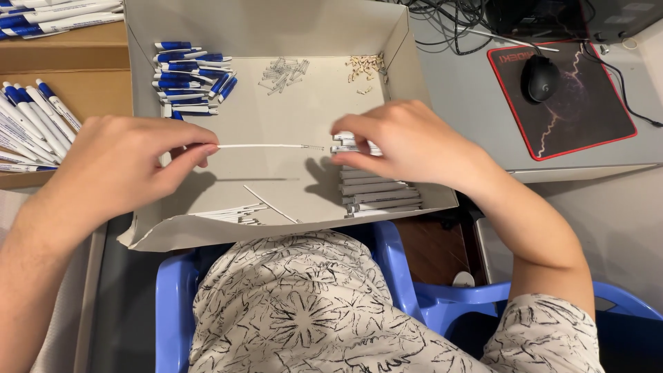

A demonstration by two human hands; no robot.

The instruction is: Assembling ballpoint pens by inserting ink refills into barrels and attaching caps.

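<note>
a thin white pen refill stretches level above the middle of a shallow cardboard box, held at one end by the person's left hand, whose thumb and forefinger are pinched shut on its tip. its other end, with a small spring around it, reaches toward the right hand, whose fingertips are closed on a white pen barrel just beside that end; whether the refill has entered the barrel cannot be told. beneath the right hand, a stack of grey-white pen barrels lies against the box's right wall. more white refills lie loose near the front edge. at the back of the box sit a pile of blue-and-white pen parts, a small heap of metal springs and a cluster of tiny beige pieces. left of the box, finished blue-and-white pens lie in rows on a wooden surface. to the right, a black computer mouse rests on a red-edged mouse pad. below, the person's patterned clothing and a blue plastic chair show.
</note>
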